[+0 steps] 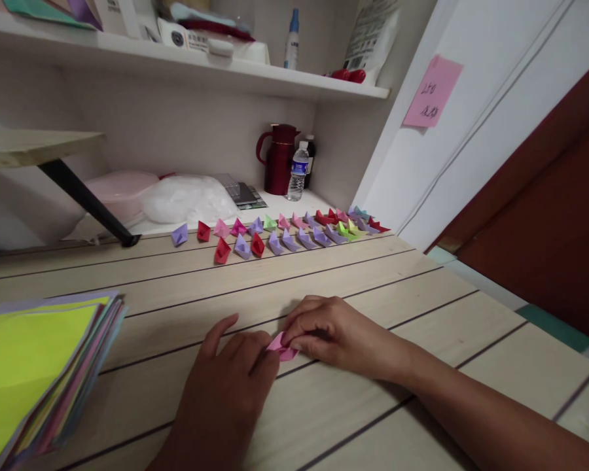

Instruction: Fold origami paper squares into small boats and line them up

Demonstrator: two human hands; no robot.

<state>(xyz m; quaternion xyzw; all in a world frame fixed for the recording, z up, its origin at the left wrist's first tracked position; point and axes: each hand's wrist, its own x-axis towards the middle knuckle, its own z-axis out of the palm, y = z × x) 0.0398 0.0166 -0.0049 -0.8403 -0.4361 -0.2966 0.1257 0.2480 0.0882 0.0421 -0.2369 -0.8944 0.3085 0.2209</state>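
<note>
A small piece of folded pink paper is held low over the striped wooden table, between my two hands. The fingers of my left hand pinch its left end, with the little finger side partly raised. From the right, the thumb and fingertips of my right hand grip its other end. My fingers cover much of the paper, so its full shape is hidden. Farther back stand several folded paper boats in two rows, in purple, red, pink, green and yellow.
At the left lies a stack of coloured paper, yellow on top. Behind the boats are a plastic bag, a dark red jug and a water bottle. A black shelf leg rests on the table's back left.
</note>
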